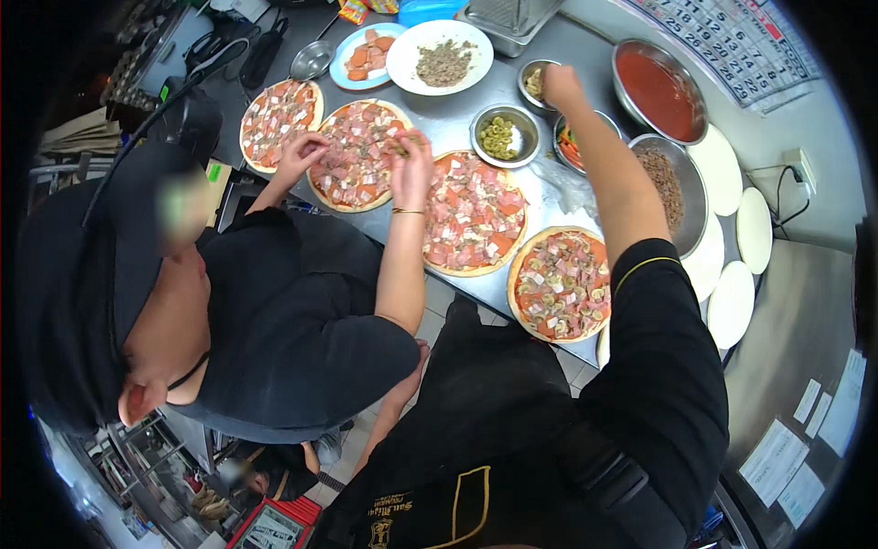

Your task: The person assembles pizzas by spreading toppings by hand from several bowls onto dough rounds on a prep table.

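My right hand (560, 89) reaches over a small metal bowl (533, 82) of pale slices that look like mushrooms. Its fingers point down into the bowl and are mostly hidden. Below my right forearm lies a pizza (560, 285) topped with mushroom slices, ham and white cheese cubes. What appears to be my left hand (422, 352) hangs low, largely covered by a co-worker's elbow; its fingers cannot be made out. Beside the mushroom bowl stand a bowl of sliced green olives (498, 137) and one of pepper strips (569, 146), partly behind my forearm.
A co-worker at my left holds both hands (413, 165) over a pizza (352, 151). Two more topped pizzas lie alongside. Right are red sauce (654, 87), ground meat (660, 178) and pale dough rounds (732, 302). A meat plate (402, 69) and a sausage plate (343, 64) stand behind.
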`<state>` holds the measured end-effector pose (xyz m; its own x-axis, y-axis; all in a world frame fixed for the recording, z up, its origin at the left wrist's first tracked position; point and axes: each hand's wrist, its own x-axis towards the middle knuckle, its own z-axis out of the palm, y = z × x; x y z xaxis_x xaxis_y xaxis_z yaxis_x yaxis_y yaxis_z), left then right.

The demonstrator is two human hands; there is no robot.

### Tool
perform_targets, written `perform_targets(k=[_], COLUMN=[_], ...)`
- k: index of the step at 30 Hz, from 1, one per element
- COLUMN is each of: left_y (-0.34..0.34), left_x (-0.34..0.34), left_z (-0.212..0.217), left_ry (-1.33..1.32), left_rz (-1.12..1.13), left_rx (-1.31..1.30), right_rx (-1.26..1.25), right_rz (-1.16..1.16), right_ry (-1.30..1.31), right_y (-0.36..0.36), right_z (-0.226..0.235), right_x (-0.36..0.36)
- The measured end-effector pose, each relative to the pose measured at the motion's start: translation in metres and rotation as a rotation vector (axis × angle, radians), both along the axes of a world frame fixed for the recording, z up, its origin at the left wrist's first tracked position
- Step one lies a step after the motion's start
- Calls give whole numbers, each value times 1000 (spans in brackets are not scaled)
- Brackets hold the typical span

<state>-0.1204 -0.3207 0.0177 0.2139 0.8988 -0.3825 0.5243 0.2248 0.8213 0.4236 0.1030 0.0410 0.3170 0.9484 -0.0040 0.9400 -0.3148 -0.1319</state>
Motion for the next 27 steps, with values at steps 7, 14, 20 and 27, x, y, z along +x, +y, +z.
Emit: perform_targets(k=[7,14,20,27], left_y=[29,68,113,161], left_x=[36,82,152,209], left_z=[36,41,70,104], left_ry=[-63,-269,-650,-1103], left_rz=[84,-5,-79,92], left_rx=[-219,-172,-405,-1185], right_rx=[272,476,358,-14], right_rz=[-90,-257,-134,222], right_ry=[385,1706,1532,844], right_y=[2,-45,-179,-320], right_z=[14,22,140,171], right_x=[10,37,-45,-180])
